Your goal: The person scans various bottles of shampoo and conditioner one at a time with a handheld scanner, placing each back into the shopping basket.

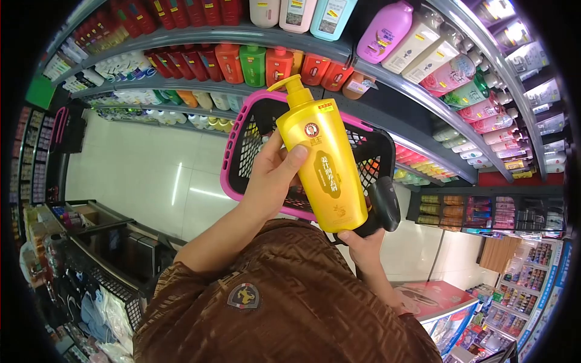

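fingers of the left hand are gripping the yellow pump bottle at its left side; thumb is lying on the front, the others are being partly hidden by the bottle. right hand: thumb is being held at the bottle base, other fingers are being mostly blocked from view, so cannot tell how far they are closed.

left to right: wrapped goods are being stored in the dark racks at lower left. pale floor is being lit by ceiling lamps, reflections visible. red bottles are being displayed on the upper shelf. black basket with pink rim is being partly covered by the left hand and the bottle. crest patch is being worn on the brown jacket. green bottle is being shelved among red and orange ones.

yellow bottle is being held in front of the basket, tilted, pump up and leaning left, label facing the camera. black device is being seen just right of the bottle base, by the right hand. purple bottle is being shelved above. red-topped stand is being seen at lower right, small packs on racks beyond.
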Motion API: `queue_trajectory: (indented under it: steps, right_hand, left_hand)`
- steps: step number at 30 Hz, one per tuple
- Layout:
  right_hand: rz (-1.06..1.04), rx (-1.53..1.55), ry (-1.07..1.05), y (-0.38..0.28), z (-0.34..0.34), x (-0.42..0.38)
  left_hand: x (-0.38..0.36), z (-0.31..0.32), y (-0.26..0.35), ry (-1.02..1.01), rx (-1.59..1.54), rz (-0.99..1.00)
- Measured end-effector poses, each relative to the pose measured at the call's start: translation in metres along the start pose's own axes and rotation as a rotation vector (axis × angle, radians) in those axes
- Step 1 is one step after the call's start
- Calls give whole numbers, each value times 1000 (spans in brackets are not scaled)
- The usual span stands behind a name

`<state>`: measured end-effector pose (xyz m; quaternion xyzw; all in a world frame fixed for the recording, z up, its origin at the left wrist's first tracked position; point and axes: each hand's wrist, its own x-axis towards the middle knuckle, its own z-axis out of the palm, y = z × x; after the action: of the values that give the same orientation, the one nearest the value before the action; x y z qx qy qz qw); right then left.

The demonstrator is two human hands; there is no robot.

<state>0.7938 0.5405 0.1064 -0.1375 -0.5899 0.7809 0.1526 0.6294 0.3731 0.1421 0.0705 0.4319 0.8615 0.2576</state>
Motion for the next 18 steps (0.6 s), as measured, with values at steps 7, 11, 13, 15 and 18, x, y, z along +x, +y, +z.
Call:
queue_trajectory:
  steps: [7,11,13,15,18]
  right_hand:
    - [2,-103,58,6,32,-17]
    - [-11,-129,101,6,46,-26]
    - [-56,-132,100,6,48,-29]
    - [-67,-234,119,6,53,-33]
    - [-69,-683,93,0,48,-28]
  left_hand:
    - [5,-33,18,-115,-13,5]
    - [6,-35,25,-157,-52,-35]
    - [5,-31,26,-196,-84,-56]
    - [4,-25,13,-204,-84,-21]
    - [-12,-5,-6,-224,-149,-14]
